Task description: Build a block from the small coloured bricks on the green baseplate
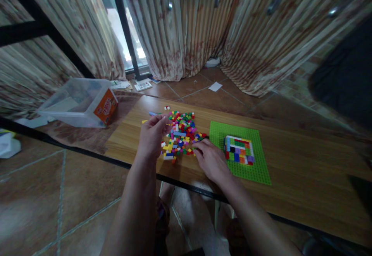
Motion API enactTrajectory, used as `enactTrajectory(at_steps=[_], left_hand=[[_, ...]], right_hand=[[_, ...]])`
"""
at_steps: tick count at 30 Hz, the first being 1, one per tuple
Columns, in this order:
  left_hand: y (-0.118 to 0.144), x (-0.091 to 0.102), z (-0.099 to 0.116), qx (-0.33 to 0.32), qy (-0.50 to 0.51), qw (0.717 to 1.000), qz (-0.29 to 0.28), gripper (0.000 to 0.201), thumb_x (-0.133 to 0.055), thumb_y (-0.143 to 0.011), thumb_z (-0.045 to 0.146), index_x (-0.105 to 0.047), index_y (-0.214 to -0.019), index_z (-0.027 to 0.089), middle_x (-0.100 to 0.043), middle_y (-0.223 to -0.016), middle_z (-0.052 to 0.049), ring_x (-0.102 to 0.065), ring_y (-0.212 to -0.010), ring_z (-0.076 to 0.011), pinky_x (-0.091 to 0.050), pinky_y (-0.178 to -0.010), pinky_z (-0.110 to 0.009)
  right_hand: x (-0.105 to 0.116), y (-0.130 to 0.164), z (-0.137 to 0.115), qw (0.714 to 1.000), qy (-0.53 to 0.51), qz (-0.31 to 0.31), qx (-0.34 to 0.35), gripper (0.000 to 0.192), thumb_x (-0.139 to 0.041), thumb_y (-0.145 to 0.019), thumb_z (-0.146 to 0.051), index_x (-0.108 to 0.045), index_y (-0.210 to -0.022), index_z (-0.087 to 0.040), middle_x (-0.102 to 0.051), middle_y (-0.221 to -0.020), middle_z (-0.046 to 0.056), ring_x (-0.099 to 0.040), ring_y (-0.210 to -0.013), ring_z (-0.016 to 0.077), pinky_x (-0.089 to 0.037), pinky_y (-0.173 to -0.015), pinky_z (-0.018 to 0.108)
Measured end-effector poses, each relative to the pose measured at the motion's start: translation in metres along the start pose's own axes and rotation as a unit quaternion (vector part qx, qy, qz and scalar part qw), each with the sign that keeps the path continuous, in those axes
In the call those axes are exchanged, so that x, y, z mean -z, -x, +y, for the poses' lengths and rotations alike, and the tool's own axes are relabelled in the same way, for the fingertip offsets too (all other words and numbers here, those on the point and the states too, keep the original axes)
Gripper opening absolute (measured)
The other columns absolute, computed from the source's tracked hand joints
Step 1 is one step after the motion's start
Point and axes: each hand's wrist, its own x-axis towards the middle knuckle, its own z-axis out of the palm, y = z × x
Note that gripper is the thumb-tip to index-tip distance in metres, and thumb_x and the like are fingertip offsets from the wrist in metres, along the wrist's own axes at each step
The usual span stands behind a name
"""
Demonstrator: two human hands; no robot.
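A heap of small multicoloured toy bricks (181, 130) lies on the wooden table between my two hands. My left hand (152, 134) is raised at the heap's left side, thumb and fingers pinched together; whatever is at the tips is too small to make out. At the right edge of the heap, my right hand (211, 158) reaches down with bent fingers, thumb and forefinger slightly apart among the loose bricks. To its right, a green baseplate (260, 170) bears a low rectangular brick build (240, 150) in mixed colours, with white, red, blue and orange bricks showing on top.
The long wooden table (299, 170) has a dark front edge. A clear plastic bin (78, 101) with an orange label stands left of the table on a brown cloth (101, 132). Curtains hang behind, and papers (143, 85) lie on the tiled floor.
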Motion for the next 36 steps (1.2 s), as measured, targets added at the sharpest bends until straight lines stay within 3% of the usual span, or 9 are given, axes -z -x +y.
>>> enactTrajectory(at_steps=[7, 12, 18, 24, 29, 32, 34, 36], left_hand=[[-0.013, 0.031, 0.008, -0.039, -0.136, 0.988, 0.069, 0.022, -0.073, -0.065, 0.032, -0.067, -0.076, 0.014, -0.064, -0.066, 0.001, -0.055, -0.054, -0.0081, -0.043, -0.055, -0.02], [-0.019, 0.042, 0.004, -0.066, -0.329, 0.938, 0.087, 0.014, -0.065, -0.071, 0.027, -0.071, -0.077, 0.016, -0.066, -0.063, -0.001, -0.057, -0.057, -0.0141, -0.04, -0.056, -0.023], [-0.021, 0.034, 0.0, -0.063, -0.532, 0.844, 0.034, 0.024, -0.056, -0.081, 0.024, -0.074, -0.094, 0.018, -0.073, -0.08, -0.008, -0.065, -0.074, -0.0207, -0.045, -0.069, -0.029], [-0.03, 0.03, -0.004, -0.058, -0.651, 0.757, 0.028, 0.037, -0.051, -0.083, 0.015, -0.072, -0.113, 0.022, -0.073, -0.108, -0.012, -0.066, -0.103, -0.0263, -0.048, -0.087, -0.034], [-0.036, 0.017, -0.015, -0.097, -0.685, 0.722, -0.022, 0.041, -0.051, -0.084, 0.014, -0.071, -0.119, 0.02, -0.066, -0.125, -0.014, -0.062, -0.115, -0.0254, -0.046, -0.098, -0.032], [-0.032, 0.01, -0.018, -0.091, -0.704, 0.702, -0.05, 0.041, -0.051, -0.083, 0.012, -0.072, -0.117, 0.021, -0.067, -0.122, -0.013, -0.061, -0.116, -0.0246, -0.045, -0.1, -0.031], [-0.028, 0.009, -0.017, -0.079, -0.709, 0.698, -0.06, 0.037, -0.051, -0.083, 0.013, -0.075, -0.111, 0.021, -0.07, -0.116, -0.013, -0.063, -0.112, -0.025, -0.046, -0.099, -0.032], [-0.024, 0.012, -0.016, -0.065, -0.696, 0.711, -0.074, 0.035, -0.05, -0.084, 0.013, -0.077, -0.106, 0.021, -0.073, -0.109, -0.012, -0.066, -0.107, -0.025, -0.047, -0.095, -0.032]], right_hand=[[-0.007, -0.002, 0.001, 1.0, 0.002, 0.029, -0.006, 0.014, -0.054, -0.093, -0.019, -0.068, -0.09, -0.02, -0.067, -0.093, 0.005, -0.065, -0.088, 0.0209, -0.045, -0.076, 0.032], [-0.013, -0.003, 0.004, 0.998, -0.003, 0.065, -0.005, 0.016, -0.05, -0.095, -0.021, -0.064, -0.088, -0.021, -0.067, -0.091, 0.006, -0.065, -0.083, 0.0211, -0.045, -0.073, 0.032], [-0.012, -0.006, 0.004, 0.99, -0.086, 0.112, -0.017, 0.017, -0.045, -0.097, -0.027, -0.06, -0.092, -0.021, -0.068, -0.091, 0.006, -0.066, -0.082, 0.0218, -0.046, -0.073, 0.033], [-0.008, -0.003, 0.003, 0.985, -0.129, 0.117, -0.019, 0.017, -0.047, -0.095, -0.029, -0.062, -0.092, -0.021, -0.071, -0.088, 0.005, -0.068, -0.082, 0.0213, -0.048, -0.074, 0.032], [-0.004, -0.001, 0.004, 0.982, -0.143, 0.121, -0.005, 0.02, -0.045, -0.096, -0.028, -0.064, -0.1, -0.022, -0.073, -0.099, 0.007, -0.069, -0.088, 0.0219, -0.05, -0.079, 0.034], [-0.002, -0.001, 0.006, 0.981, -0.141, 0.135, 0.002, 0.022, -0.044, -0.096, -0.027, -0.065, -0.101, -0.022, -0.074, -0.101, 0.007, -0.07, -0.09, 0.0216, -0.051, -0.08, 0.035], [0.0, 0.0, 0.007, 0.98, -0.143, 0.141, 0.006, 0.021, -0.044, -0.096, -0.026, -0.065, -0.101, -0.022, -0.074, -0.1, 0.007, -0.07, -0.09, 0.0214, -0.052, -0.08, 0.035], [0.001, 0.0, 0.007, 0.979, -0.149, 0.141, 0.009, 0.02, -0.045, -0.096, -0.026, -0.064, -0.101, -0.023, -0.074, -0.099, 0.007, -0.07, -0.09, 0.0213, -0.052, -0.08, 0.035]])
